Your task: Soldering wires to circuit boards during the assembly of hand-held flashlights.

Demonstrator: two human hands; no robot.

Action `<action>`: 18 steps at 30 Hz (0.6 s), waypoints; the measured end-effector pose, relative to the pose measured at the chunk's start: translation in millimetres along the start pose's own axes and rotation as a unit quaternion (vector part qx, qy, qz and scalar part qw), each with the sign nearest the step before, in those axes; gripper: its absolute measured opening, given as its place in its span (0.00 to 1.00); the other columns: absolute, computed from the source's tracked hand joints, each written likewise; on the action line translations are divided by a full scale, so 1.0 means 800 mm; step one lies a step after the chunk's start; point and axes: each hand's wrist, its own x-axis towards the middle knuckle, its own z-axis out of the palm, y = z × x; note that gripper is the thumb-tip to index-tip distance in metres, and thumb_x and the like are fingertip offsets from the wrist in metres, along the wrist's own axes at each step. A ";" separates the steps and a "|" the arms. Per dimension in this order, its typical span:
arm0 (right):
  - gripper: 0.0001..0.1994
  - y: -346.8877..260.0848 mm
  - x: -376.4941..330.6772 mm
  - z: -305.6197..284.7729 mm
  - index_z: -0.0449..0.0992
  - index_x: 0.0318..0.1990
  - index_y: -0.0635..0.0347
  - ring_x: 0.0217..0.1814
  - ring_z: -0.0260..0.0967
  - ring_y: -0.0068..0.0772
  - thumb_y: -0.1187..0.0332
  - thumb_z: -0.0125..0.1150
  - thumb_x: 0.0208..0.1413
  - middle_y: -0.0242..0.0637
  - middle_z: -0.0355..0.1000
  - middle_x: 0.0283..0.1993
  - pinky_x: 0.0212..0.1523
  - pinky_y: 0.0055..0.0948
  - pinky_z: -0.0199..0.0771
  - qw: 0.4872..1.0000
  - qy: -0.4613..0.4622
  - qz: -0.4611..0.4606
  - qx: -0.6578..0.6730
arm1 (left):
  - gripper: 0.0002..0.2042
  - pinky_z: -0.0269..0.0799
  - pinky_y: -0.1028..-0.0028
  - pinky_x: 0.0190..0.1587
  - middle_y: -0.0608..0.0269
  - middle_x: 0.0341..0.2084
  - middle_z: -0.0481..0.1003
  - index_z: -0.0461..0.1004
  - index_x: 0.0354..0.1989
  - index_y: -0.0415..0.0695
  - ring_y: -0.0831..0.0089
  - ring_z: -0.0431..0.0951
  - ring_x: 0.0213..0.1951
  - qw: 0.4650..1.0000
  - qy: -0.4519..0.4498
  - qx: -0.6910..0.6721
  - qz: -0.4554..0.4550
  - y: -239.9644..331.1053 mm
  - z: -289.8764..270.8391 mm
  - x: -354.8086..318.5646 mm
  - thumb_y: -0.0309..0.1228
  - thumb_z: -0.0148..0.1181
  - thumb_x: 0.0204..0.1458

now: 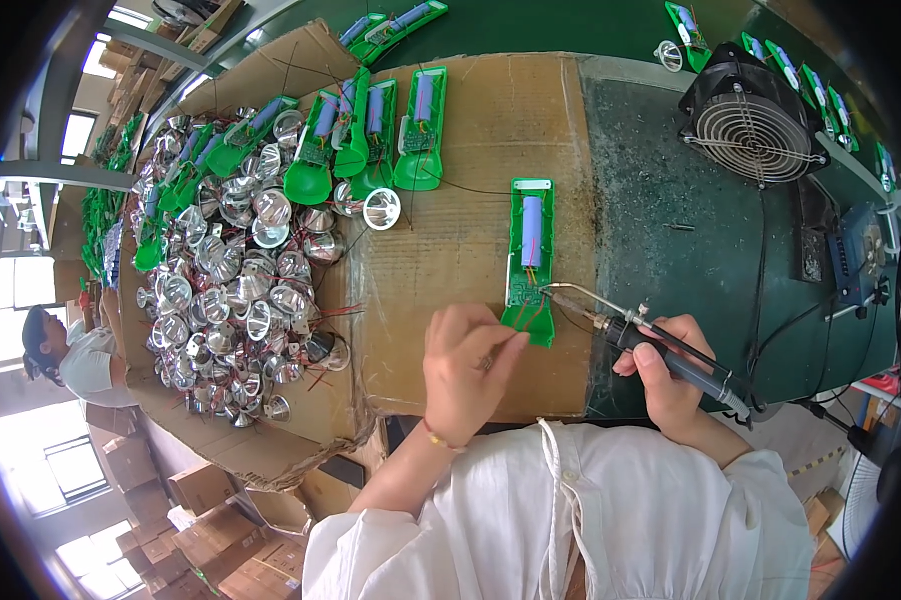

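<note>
A green plastic lamp housing (546, 328) lies open on the cardboard in front of me, with a purple cylindrical battery (532, 230) and a small green circuit board (524, 291) inside. My left hand (468, 365) is closed in a pinch at its lower left end, on thin red wires (534, 313) that run to the board. A small shiny bit shows between those fingers, mostly hidden. Gripped in my right hand (668, 375) is a black soldering iron (626, 335) with a thin metal feed tube (596, 298); its tip meets the board's right side.
To the left a cardboard box (321, 415) holds many silvery reflectors (271, 207) with wires. Several green housings (419, 130) with batteries lie along its far edge. A loose reflector (382, 209) sits nearby. A black fan (754, 135) and a blue device (856, 255) stand right. Another person (81, 355) is far left.
</note>
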 end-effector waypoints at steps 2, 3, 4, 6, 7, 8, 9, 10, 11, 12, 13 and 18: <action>0.10 0.000 -0.002 -0.001 0.62 0.35 0.67 0.22 0.69 0.26 0.71 0.53 0.51 0.40 0.66 0.26 0.23 0.23 0.73 1.000 -0.014 0.004 -0.012 | 0.05 0.64 0.73 0.28 0.62 0.26 0.68 0.74 0.22 0.40 0.70 0.70 0.27 0.947 -0.021 -0.206 -0.245 0.003 -0.004 0.001 0.27 0.63 0.39; 0.09 0.001 -0.002 -0.001 0.62 0.34 0.67 0.22 0.69 0.25 0.71 0.54 0.51 0.39 0.66 0.26 0.23 0.23 0.73 0.999 -0.031 0.006 -0.023 | 0.06 0.65 0.76 0.25 0.61 0.26 0.69 0.74 0.23 0.37 0.72 0.70 0.25 0.947 -0.031 -0.213 -0.240 0.000 -0.005 0.006 0.27 0.62 0.42; 0.09 0.001 -0.001 0.001 0.62 0.35 0.66 0.23 0.69 0.25 0.71 0.54 0.50 0.39 0.66 0.26 0.22 0.22 0.73 0.999 -0.030 0.004 -0.019 | 0.06 0.65 0.76 0.25 0.61 0.26 0.69 0.74 0.23 0.37 0.72 0.70 0.25 0.947 -0.030 -0.212 -0.240 -0.005 -0.003 0.009 0.27 0.62 0.42; 0.09 0.000 0.004 0.009 0.63 0.34 0.66 0.22 0.69 0.25 0.71 0.54 0.50 0.39 0.67 0.27 0.22 0.22 0.72 1.000 -0.023 0.012 -0.001 | 0.06 0.65 0.77 0.25 0.60 0.27 0.70 0.74 0.23 0.37 0.73 0.71 0.25 0.948 -0.067 -0.203 -0.237 -0.016 0.003 0.010 0.27 0.61 0.43; 0.09 0.001 0.006 0.012 0.63 0.34 0.66 0.22 0.69 0.25 0.71 0.54 0.50 0.39 0.67 0.27 0.22 0.22 0.72 1.000 -0.013 0.021 0.014 | 0.06 0.65 0.77 0.25 0.60 0.27 0.70 0.74 0.23 0.37 0.73 0.71 0.25 0.948 -0.069 -0.203 -0.237 -0.016 0.003 0.011 0.27 0.61 0.43; 0.09 0.001 0.008 0.014 0.63 0.34 0.66 0.22 0.69 0.25 0.71 0.54 0.50 0.39 0.67 0.27 0.22 0.22 0.72 1.000 -0.012 0.022 0.014 | 0.06 0.65 0.77 0.26 0.60 0.27 0.70 0.74 0.23 0.37 0.73 0.71 0.24 0.946 -0.072 -0.202 -0.241 -0.014 0.002 0.012 0.27 0.61 0.43; 0.09 0.001 0.010 0.017 0.63 0.34 0.66 0.22 0.69 0.25 0.71 0.55 0.50 0.39 0.67 0.26 0.22 0.22 0.72 0.999 -0.006 0.033 0.025 | 0.06 0.65 0.77 0.26 0.60 0.27 0.70 0.74 0.23 0.37 0.73 0.71 0.23 0.945 -0.076 -0.201 -0.246 -0.013 0.003 0.013 0.27 0.60 0.43; 0.08 0.001 0.010 0.018 0.63 0.33 0.66 0.22 0.69 0.25 0.72 0.55 0.50 0.39 0.67 0.26 0.21 0.22 0.71 0.998 -0.001 0.045 0.036 | 0.06 0.65 0.77 0.26 0.60 0.27 0.70 0.74 0.23 0.37 0.73 0.71 0.23 0.945 -0.077 -0.201 -0.246 -0.013 0.003 0.013 0.27 0.60 0.43; 0.08 0.003 0.010 0.019 0.63 0.33 0.66 0.22 0.69 0.25 0.72 0.55 0.50 0.39 0.67 0.26 0.21 0.22 0.71 0.998 0.000 0.046 0.037 | 0.06 0.66 0.77 0.26 0.60 0.27 0.70 0.73 0.23 0.36 0.74 0.71 0.23 0.943 -0.076 -0.207 -0.250 -0.014 0.003 0.012 0.27 0.60 0.43; 0.08 0.006 0.010 0.019 0.63 0.32 0.66 0.21 0.69 0.25 0.72 0.55 0.50 0.39 0.67 0.25 0.21 0.22 0.71 0.997 0.010 0.060 0.044 | 0.06 0.66 0.77 0.26 0.60 0.27 0.70 0.73 0.23 0.36 0.74 0.71 0.22 0.941 -0.075 -0.213 -0.253 -0.014 0.003 0.012 0.27 0.60 0.43; 0.08 0.008 0.011 0.019 0.63 0.32 0.65 0.20 0.68 0.25 0.72 0.55 0.50 0.39 0.67 0.23 0.20 0.22 0.70 0.996 0.019 0.075 0.052 | 0.06 0.66 0.77 0.26 0.60 0.27 0.70 0.73 0.23 0.36 0.74 0.71 0.22 0.940 -0.074 -0.213 -0.255 -0.013 0.003 0.012 0.27 0.60 0.43; 0.07 0.011 0.014 0.022 0.63 0.30 0.64 0.17 0.66 0.25 0.71 0.54 0.50 0.38 0.67 0.18 0.17 0.21 0.67 0.991 0.044 0.097 0.085 | 0.06 0.66 0.78 0.25 0.61 0.27 0.70 0.73 0.22 0.36 0.75 0.71 0.22 0.937 -0.074 -0.216 -0.264 -0.013 0.003 0.012 0.27 0.60 0.44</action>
